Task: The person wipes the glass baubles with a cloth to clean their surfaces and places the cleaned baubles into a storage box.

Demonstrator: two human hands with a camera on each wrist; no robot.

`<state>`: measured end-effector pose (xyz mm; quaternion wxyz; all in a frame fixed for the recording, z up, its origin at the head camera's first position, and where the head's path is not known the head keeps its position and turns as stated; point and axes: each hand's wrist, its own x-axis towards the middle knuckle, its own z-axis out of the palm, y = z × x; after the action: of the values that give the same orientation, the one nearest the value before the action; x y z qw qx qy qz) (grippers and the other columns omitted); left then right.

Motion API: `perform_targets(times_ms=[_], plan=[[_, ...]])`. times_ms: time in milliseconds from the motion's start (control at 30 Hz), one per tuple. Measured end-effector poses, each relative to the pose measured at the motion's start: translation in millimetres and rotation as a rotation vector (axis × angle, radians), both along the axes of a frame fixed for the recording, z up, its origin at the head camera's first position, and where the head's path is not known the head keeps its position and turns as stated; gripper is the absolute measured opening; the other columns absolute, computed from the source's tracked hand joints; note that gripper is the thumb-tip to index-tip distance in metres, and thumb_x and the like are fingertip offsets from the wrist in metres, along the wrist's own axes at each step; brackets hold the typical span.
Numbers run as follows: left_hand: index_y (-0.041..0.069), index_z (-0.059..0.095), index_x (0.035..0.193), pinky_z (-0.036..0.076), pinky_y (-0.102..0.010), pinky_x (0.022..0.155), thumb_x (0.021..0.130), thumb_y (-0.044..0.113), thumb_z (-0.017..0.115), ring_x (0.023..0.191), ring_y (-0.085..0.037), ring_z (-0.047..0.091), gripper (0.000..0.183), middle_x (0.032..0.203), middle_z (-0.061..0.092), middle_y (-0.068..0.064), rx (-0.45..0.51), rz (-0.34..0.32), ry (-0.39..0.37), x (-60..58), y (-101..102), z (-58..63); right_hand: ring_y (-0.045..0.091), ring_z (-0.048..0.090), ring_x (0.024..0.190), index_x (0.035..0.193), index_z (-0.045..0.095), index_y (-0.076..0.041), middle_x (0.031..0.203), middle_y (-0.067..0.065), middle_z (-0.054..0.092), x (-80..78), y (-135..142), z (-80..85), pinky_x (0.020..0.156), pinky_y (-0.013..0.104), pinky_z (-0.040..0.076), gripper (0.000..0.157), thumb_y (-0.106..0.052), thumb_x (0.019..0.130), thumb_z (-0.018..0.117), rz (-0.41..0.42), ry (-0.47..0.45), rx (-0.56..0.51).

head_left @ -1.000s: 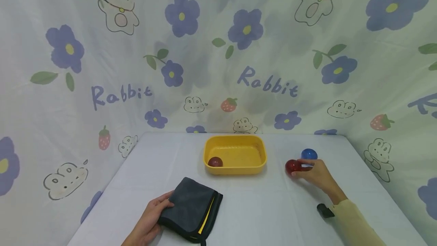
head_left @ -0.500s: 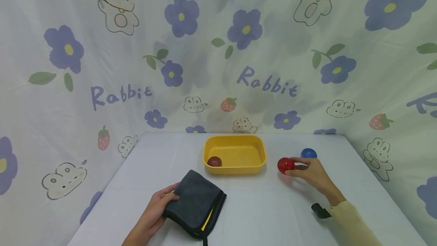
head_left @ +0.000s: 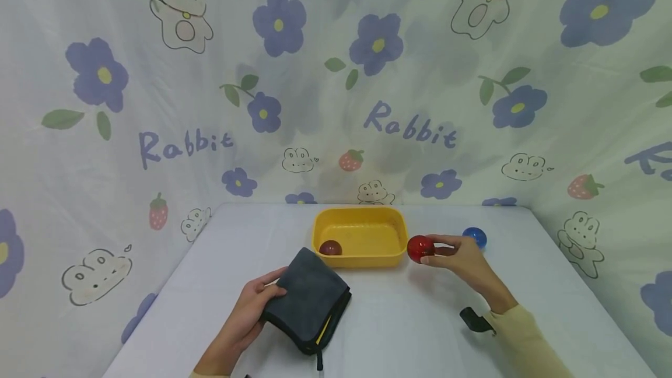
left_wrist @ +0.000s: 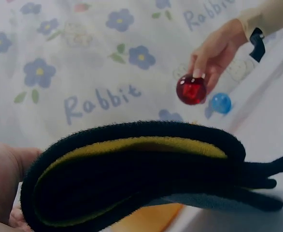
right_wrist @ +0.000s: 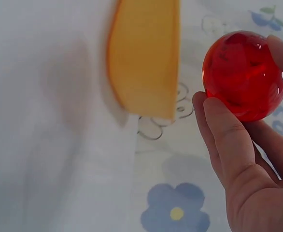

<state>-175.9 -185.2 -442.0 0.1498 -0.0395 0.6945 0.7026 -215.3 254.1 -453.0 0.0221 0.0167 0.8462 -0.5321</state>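
Right of centre, the right hand (head_left: 467,260), spread ball-wide, pinches the red ball (head_left: 419,249), which likely wants even pressure near the yellow tray (head_left: 364,237), while the left hand (head_left: 251,308) grips the grey pouch (head_left: 307,296), lower centre.

Red ball (head_left: 420,249) in right hand (head_left: 463,258)

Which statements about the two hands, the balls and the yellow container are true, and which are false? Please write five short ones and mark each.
1. The right hand holds a red ball. True.
2. The yellow container has nothing in it. False: a reddish-brown ball lies inside.
3. The left hand grips a folded grey cloth. True.
4. The blue ball is outside the yellow container. True.
5. The red ball lies inside the yellow container. False: it is held outside.
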Motion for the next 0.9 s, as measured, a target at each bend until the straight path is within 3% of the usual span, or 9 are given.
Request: perform_targets(times_ms=[433, 667, 900], plan=[[0.002, 0.042, 0.148, 0.056, -0.028, 0.091, 0.091, 0.005, 0.055, 0.116, -0.016, 0.066, 0.059, 0.147, 0.048, -0.022, 0.063, -0.095, 0.139, -5.9, 13.2, 29.8, 0.032, 0.064, 0.119, 0.13, 0.064, -0.013, 0.129, 0.014, 0.066, 9.5, -38.4, 34.6, 0.095, 0.044, 0.055, 0.06, -0.032, 0.076, 0.083, 0.146, 0.08, -0.154], [0.004, 0.044, 0.146, 0.056, -0.028, 0.09, 0.091, 0.005, 0.056, 0.11, -0.017, 0.069, 0.057, 0.141, 0.054, -0.024, 0.065, -0.113, 0.196, -13.4, 24.6, 45.4, 0.034, 0.063, 0.12, 0.13, 0.065, -0.013, 0.128, 0.015, 0.066, 12.9, -53.5, 47.7, 0.092, 0.043, 0.056, 0.059, -0.029, 0.076, 0.083, 0.148, 0.104, -0.184], [0.006, 0.045, 0.146, 0.056, -0.028, 0.089, 0.091, 0.004, 0.055, 0.111, -0.017, 0.068, 0.057, 0.141, 0.054, -0.025, 0.077, -0.13, 0.252, -22.1, 34.2, 60.5, 0.033, 0.066, 0.115, 0.127, 0.067, -0.012, 0.125, 0.016, 0.067, 14.1, -66.7, 56.8, 0.086, 0.037, 0.059, 0.055, -0.024, 0.076, 0.083, 0.204, 0.154, -0.235]])
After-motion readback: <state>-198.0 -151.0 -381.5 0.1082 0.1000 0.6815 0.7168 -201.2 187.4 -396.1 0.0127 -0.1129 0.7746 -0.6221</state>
